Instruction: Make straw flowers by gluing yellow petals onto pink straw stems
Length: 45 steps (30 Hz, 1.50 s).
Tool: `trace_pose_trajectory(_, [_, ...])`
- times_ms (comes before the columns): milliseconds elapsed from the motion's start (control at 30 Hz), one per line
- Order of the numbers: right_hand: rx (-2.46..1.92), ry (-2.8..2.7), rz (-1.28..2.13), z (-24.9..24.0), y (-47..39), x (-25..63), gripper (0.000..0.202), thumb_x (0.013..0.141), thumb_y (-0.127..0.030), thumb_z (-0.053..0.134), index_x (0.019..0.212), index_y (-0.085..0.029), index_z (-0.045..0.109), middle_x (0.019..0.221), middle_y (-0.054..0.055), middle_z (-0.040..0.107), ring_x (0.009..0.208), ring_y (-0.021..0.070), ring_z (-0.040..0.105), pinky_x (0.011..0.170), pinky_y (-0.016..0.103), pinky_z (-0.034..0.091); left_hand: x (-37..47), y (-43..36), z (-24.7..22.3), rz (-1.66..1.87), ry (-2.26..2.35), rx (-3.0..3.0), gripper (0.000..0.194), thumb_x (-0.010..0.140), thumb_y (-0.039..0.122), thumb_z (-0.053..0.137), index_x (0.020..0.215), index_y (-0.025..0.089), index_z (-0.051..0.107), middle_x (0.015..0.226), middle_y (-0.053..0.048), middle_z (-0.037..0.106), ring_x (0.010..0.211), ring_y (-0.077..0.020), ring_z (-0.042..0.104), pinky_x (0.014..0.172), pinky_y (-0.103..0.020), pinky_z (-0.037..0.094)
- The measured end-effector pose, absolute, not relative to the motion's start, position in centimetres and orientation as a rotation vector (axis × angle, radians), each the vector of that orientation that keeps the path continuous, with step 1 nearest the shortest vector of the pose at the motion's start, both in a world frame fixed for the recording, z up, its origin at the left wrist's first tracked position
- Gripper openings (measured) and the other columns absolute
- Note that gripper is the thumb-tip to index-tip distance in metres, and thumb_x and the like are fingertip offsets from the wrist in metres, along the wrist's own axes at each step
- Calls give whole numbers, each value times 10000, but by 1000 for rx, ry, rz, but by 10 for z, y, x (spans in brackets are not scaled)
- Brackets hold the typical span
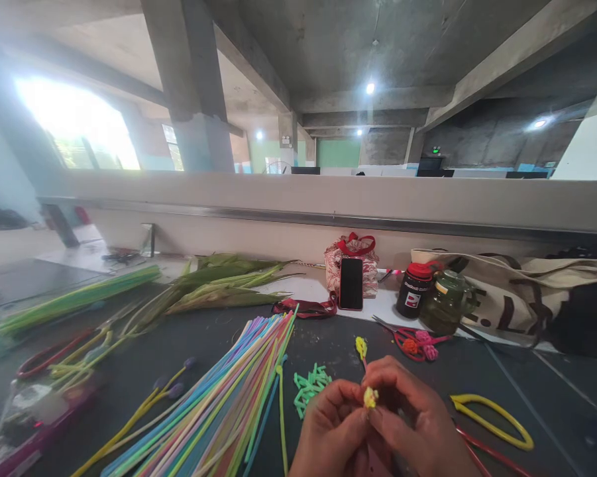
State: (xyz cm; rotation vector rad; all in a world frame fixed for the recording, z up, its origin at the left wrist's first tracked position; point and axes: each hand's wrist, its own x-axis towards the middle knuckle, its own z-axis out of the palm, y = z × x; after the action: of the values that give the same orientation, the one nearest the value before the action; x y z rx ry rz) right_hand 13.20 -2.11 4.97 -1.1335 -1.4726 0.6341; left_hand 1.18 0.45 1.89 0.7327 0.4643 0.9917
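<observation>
My left hand (334,424) and my right hand (410,414) meet low in the view, with their fingertips closed together around a small knotted yellow straw piece (370,397). Just beyond the fingers, a yellow bud (360,348) on a pinkish stem lies on the dark table. Short cut green straw pieces (311,385) are heaped beside my left hand. Further left is a wide bundle of long coloured plastic straws (213,404). Red-handled scissors (407,341) lie beyond my right hand, with orange and pink knotted straw balls (426,343) on the handles.
A yellow loop (497,421) lies at right. Along the back are a phone (350,283) against a patterned bag (368,255), a black bottle with a red lid (414,291), a glass jug (442,305) and a canvas bag (521,285). Corn husks (218,285) and yellow-stemmed flowers (154,397) lie left.
</observation>
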Motion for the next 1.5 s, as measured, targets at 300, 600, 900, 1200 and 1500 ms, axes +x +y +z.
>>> trace_pose_trajectory(300, [-1092,-1499,643,45,-19,133,142,655,-98,564,709,-228,589,776,6,546,734,180,544,608,244,433,16,7,10,1052,548,738,300,534,320,790,672,136,596,519,18,600,428,-58,494,451,-166,342])
trace_pose_trajectory(600, [-1104,-1530,664,41,-17,135,128,671,-102,569,696,-223,600,769,8,564,744,179,565,575,218,443,15,5,13,1062,610,802,276,554,349,767,644,142,608,405,53,508,365,-47,432,391,-155,272])
trace_pose_trajectory(900, [-1123,-1359,763,41,-21,131,251,652,-212,633,896,-258,666,863,11,616,702,162,573,565,218,446,12,6,22,1034,505,663,244,541,289,790,621,136,617,485,6,586,421,-66,502,442,-164,352])
trace_pose_trajectory(1200, [-1160,-1219,908,39,-25,128,469,632,-313,661,1092,-241,599,976,38,624,576,126,557,540,239,469,4,12,26,908,386,542,225,598,305,744,682,146,608,415,11,577,305,-72,457,342,-151,325])
trace_pose_trajectory(1500, [-1304,-1123,902,48,-14,152,248,742,-440,597,806,-207,656,608,-33,583,509,112,505,480,191,397,6,25,17,916,437,434,312,530,351,753,651,128,572,382,31,554,204,-6,262,259,-149,93])
